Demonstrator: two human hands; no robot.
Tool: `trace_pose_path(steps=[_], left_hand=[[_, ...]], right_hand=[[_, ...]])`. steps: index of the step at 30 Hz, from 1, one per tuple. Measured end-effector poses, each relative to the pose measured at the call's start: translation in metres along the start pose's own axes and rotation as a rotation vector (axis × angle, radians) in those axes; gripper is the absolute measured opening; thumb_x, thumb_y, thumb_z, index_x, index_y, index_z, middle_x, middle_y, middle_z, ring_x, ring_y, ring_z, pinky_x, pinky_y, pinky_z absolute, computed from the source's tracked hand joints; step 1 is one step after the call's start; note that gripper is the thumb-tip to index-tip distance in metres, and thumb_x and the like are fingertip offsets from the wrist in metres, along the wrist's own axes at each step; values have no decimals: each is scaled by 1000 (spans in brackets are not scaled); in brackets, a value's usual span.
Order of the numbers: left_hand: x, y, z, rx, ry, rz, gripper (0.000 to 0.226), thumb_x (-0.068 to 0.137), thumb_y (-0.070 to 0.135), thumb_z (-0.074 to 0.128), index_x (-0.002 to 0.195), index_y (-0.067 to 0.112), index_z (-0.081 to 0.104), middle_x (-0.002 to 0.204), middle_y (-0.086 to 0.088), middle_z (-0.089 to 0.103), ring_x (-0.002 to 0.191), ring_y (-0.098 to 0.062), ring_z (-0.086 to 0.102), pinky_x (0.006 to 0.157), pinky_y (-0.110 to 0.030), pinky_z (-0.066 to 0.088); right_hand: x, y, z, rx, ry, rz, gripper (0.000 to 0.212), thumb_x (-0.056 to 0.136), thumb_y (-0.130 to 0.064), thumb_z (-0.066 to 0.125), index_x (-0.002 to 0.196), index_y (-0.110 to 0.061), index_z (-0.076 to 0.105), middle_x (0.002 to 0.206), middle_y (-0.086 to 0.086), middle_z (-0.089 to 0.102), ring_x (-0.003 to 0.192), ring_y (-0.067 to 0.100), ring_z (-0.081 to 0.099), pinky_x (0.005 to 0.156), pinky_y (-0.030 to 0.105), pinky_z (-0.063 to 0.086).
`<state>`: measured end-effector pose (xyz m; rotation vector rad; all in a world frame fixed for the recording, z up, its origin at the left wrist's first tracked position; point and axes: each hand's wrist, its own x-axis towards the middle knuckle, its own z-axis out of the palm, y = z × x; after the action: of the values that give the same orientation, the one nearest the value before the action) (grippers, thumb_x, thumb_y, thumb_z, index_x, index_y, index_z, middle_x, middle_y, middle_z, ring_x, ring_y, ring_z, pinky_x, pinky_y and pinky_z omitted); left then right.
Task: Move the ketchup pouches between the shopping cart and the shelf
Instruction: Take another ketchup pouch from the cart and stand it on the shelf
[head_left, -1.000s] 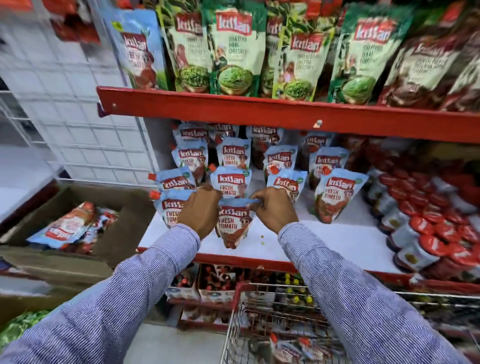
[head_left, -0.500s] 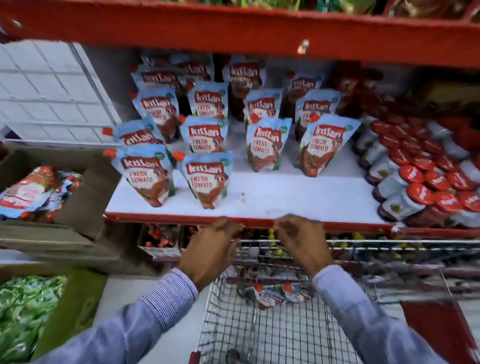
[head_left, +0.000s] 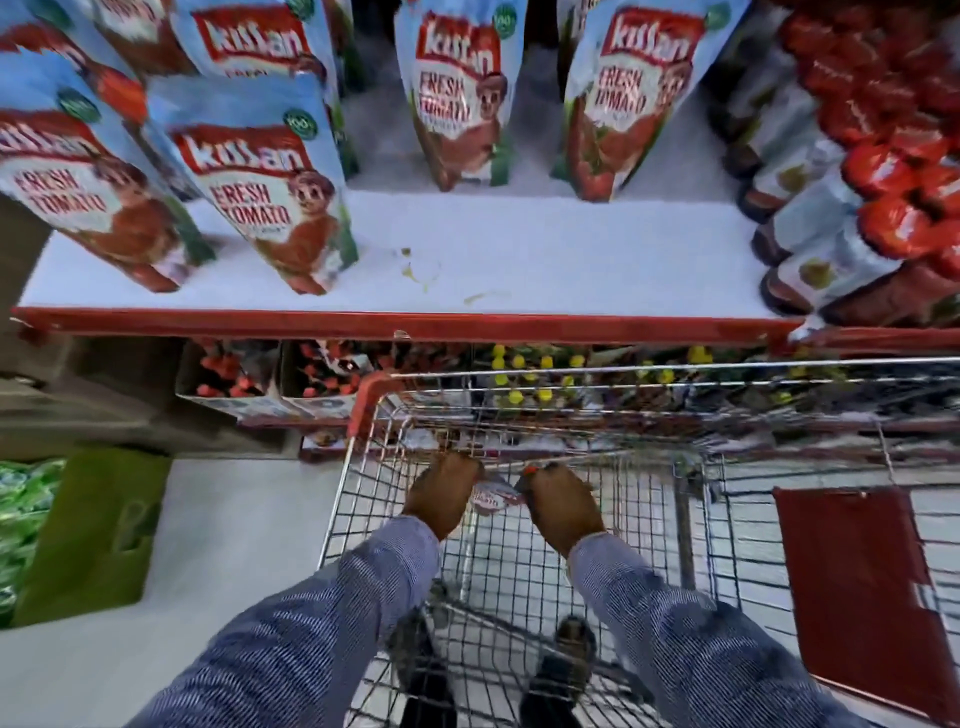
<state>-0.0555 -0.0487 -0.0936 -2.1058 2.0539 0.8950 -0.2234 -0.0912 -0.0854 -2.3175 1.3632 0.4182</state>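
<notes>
Both my hands reach down into the wire shopping cart. My left hand and my right hand close on ketchup pouches lying at the cart's far end; a red cap shows at my right fingertips. Whether they share one pouch or each hold their own is hidden by the fingers. Above, several blue ketchup pouches stand upright on the white shelf, the nearest one at the front left.
Red-capped bottles fill the shelf's right side. The shelf's red front edge overhangs the cart. A red flap hangs at the cart's right. A green carton sits on the floor at left. My shoes show under the cart.
A second ago both hands held a pouch standing on the shelf. They let go, dropped past the shelf edge and now grip pouches inside the cart. My view tilted downward.
</notes>
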Motion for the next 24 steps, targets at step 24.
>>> trace_pose_path(steps=[24], left_hand=[[-100, 71, -352, -27, 803, 201, 23, 76, -8, 67, 90, 9, 74, 88, -14, 77, 79, -33, 70, 68, -29, 49]], right_hand=[[-44, -62, -349, 295, 802, -325, 17, 85, -9, 68, 97, -15, 79, 92, 11, 79, 83, 34, 70, 81, 36, 57]])
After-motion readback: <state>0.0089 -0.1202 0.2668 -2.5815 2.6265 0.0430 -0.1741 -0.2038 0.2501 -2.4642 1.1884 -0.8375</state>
